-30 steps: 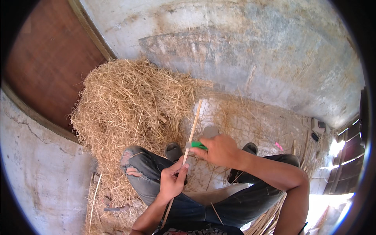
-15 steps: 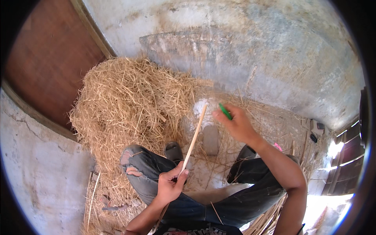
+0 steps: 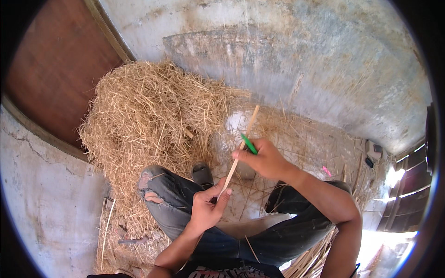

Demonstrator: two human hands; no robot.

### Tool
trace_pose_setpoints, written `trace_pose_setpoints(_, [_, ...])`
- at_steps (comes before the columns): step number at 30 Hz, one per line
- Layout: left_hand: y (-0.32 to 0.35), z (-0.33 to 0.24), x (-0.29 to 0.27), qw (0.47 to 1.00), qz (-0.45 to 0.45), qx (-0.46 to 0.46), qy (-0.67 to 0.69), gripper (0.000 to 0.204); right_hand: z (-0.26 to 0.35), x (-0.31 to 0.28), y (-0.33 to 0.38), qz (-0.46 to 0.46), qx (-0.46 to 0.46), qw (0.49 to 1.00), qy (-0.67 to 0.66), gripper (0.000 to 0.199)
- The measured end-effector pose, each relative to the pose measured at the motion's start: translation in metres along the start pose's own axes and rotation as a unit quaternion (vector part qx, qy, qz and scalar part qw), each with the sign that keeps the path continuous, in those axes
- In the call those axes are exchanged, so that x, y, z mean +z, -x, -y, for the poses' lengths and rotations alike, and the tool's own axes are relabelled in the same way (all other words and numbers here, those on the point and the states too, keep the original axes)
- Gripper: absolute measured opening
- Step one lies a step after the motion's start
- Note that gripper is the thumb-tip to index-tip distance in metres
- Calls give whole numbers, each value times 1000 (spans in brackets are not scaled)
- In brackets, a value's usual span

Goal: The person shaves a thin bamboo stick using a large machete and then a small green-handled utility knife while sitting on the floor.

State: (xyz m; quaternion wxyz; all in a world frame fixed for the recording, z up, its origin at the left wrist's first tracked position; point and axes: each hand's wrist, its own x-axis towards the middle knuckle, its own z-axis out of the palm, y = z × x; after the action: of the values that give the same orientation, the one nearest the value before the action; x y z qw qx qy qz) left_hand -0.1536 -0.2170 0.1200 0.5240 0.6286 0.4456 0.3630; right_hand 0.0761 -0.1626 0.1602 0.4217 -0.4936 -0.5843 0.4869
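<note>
A thin pale strip of split bamboo or wood (image 3: 254,116) slants up and away between my knees. Its near end is gripped by my left hand (image 3: 208,207), with the thumb along one side. My right hand (image 3: 263,160) is closed around a slim green tool (image 3: 249,144), knife-like in shape, though no blade is visible. The tool lies across the strip's middle, and my right thumb presses on the strip just below it. The strip's far end sticks out beyond my right hand.
Loose straw is heaped in a big pile (image 3: 148,111) at the left against the stained wall (image 3: 301,55). A grey block (image 3: 244,170) lies on the floor between my feet, partly hidden. Long sticks (image 3: 308,259) lie under my right leg. A tool (image 3: 133,241) lies in straw at lower left.
My right hand has come down and left with the green tool, from beside the strip onto it. The strip has tilted further right, and my left hand has shifted slightly right.
</note>
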Motion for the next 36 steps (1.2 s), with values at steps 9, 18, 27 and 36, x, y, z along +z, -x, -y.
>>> trace_pose_setpoints(9, [18,10,-54,993,111,24,-26,27,24,-96,-16,-229,18,951,-208,26])
trace_pose_setpoints(18, [17,5,-49,996,67,56,-28,25,13,-55,-11,-193,31,978,-79,31])
trace_pose_setpoints(27, [-1,-9,-22,1000,1,7,22,27,5,15,12,-81,-138,962,222,49])
trace_pose_setpoints(36, [-19,-8,-16,997,25,40,58,31,-5,35,35,21,-143,941,305,44])
